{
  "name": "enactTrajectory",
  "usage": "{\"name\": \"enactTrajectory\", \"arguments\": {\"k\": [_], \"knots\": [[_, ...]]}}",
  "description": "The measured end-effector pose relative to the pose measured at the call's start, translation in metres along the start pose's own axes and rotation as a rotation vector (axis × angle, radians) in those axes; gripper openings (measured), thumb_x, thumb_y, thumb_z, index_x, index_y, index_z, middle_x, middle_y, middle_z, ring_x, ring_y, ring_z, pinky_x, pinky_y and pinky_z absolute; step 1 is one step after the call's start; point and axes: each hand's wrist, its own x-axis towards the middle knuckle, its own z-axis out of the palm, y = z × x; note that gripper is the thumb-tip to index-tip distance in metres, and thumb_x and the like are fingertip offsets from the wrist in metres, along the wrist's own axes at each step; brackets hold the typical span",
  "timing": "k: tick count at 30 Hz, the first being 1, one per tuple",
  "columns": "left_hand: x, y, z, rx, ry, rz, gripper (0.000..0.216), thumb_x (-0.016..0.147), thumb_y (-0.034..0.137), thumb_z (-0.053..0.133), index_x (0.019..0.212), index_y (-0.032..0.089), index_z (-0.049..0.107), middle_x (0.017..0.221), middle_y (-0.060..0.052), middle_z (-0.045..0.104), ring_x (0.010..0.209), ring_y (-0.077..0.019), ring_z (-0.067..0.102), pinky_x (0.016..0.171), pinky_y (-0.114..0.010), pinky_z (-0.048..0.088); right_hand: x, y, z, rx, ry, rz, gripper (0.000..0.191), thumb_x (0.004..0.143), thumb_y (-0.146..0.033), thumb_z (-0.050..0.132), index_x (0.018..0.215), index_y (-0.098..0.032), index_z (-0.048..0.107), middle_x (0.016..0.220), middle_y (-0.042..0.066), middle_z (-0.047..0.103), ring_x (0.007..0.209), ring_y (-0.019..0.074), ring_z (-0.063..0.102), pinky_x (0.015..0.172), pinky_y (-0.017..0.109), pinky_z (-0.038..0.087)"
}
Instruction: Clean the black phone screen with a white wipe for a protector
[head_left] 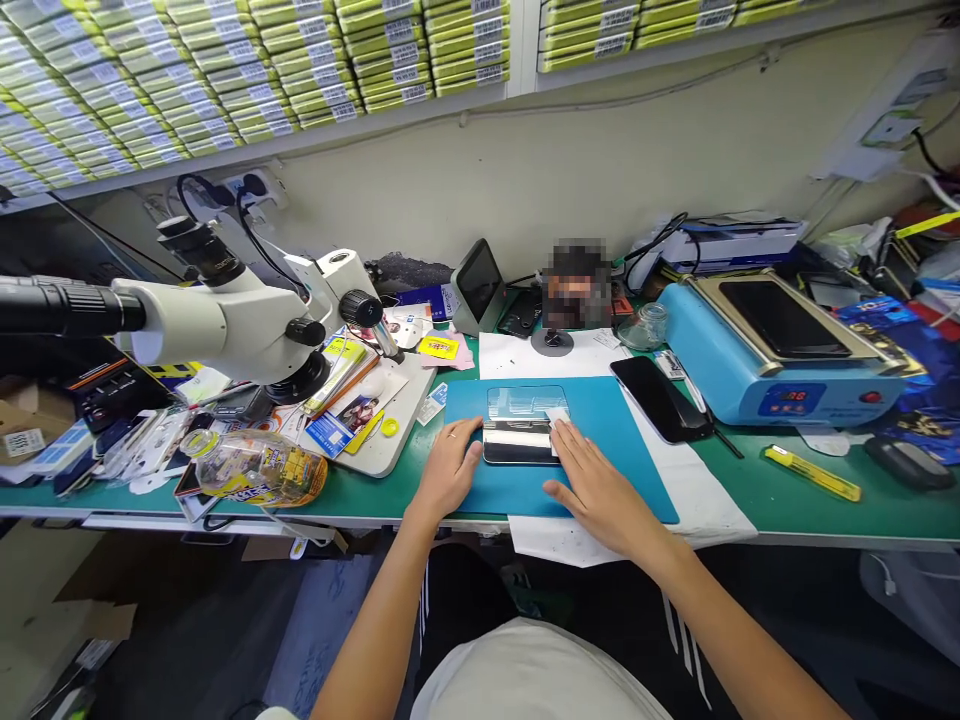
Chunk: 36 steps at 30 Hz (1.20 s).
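Observation:
A dark, glossy phone screen (517, 447) lies flat on a blue work mat (637, 470), with bright reflections across its surface. At its left edge is my left hand (448, 468), fingers bent and thumb against the side, gripping it. My right hand (596, 485) presses a small white wipe (556, 414) onto the right end, its fingers together and its thumb apart. Just beyond the screen lies a clear glass sheet (529, 402); whether the two touch I cannot tell.
To the left stand a microscope (217, 320) and a plastic bottle (259, 468). A black phone (661, 400), a yellow cutter (814, 473) and a blue heating plate machine (780, 385) are on the right. Behind the mat are a small display stand (480, 285) and a glass jar (645, 326).

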Motion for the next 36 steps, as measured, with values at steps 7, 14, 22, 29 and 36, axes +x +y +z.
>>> {"name": "enactTrajectory", "arguments": {"k": [7, 14, 22, 29, 36], "knots": [[0.001, -0.003, 0.002, 0.04, 0.004, 0.013, 0.055, 0.107, 0.052, 0.029, 0.144, 0.02, 0.054, 0.143, -0.01, 0.061, 0.137, -0.0286, 0.049, 0.116, -0.049, 0.04, -0.028, -0.006, 0.001, -0.019, 0.04, -0.005, 0.082, 0.102, -0.061, 0.032, 0.164, -0.017, 0.002, 0.169, 0.013, 0.015, 0.155, 0.0318, 0.022, 0.12, 0.054, 0.037], [0.001, -0.003, 0.003, 0.054, 0.012, 0.026, 0.05, 0.107, 0.048, 0.031, 0.143, 0.022, 0.054, 0.143, -0.01, 0.061, 0.136, -0.0283, 0.05, 0.114, -0.05, 0.041, -0.021, -0.012, -0.009, -0.012, -0.023, 0.034, 0.075, 0.102, -0.063, 0.027, 0.163, -0.02, 0.021, 0.168, 0.011, 0.022, 0.156, 0.0321, 0.016, 0.123, 0.061, 0.026], [0.001, -0.002, 0.003, 0.056, 0.015, 0.027, 0.053, 0.107, 0.05, 0.029, 0.143, 0.021, 0.055, 0.143, -0.01, 0.061, 0.136, -0.0287, 0.05, 0.115, -0.05, 0.041, -0.004, -0.007, -0.006, -0.037, -0.011, 0.047, 0.079, 0.1, -0.067, 0.027, 0.162, -0.02, 0.023, 0.171, 0.009, 0.007, 0.157, 0.0357, -0.003, 0.121, 0.069, 0.019], [0.0, -0.002, 0.002, 0.075, 0.021, 0.04, 0.052, 0.107, 0.05, 0.029, 0.143, 0.022, 0.055, 0.141, -0.01, 0.062, 0.135, -0.0285, 0.051, 0.113, -0.049, 0.043, -0.01, -0.005, -0.003, -0.06, 0.088, -0.054, 0.074, 0.099, -0.066, 0.034, 0.161, -0.026, 0.03, 0.17, 0.009, 0.022, 0.158, 0.0364, 0.006, 0.121, 0.07, 0.019], [0.002, 0.0, 0.005, 0.122, 0.011, 0.054, 0.054, 0.108, 0.05, 0.027, 0.144, 0.021, 0.054, 0.142, -0.01, 0.061, 0.134, -0.0292, 0.05, 0.113, -0.049, 0.04, -0.01, -0.007, -0.009, -0.01, 0.02, -0.135, 0.07, 0.101, -0.065, 0.033, 0.161, -0.029, 0.028, 0.164, 0.004, 0.037, 0.156, 0.0358, 0.02, 0.121, 0.071, 0.015]]}}
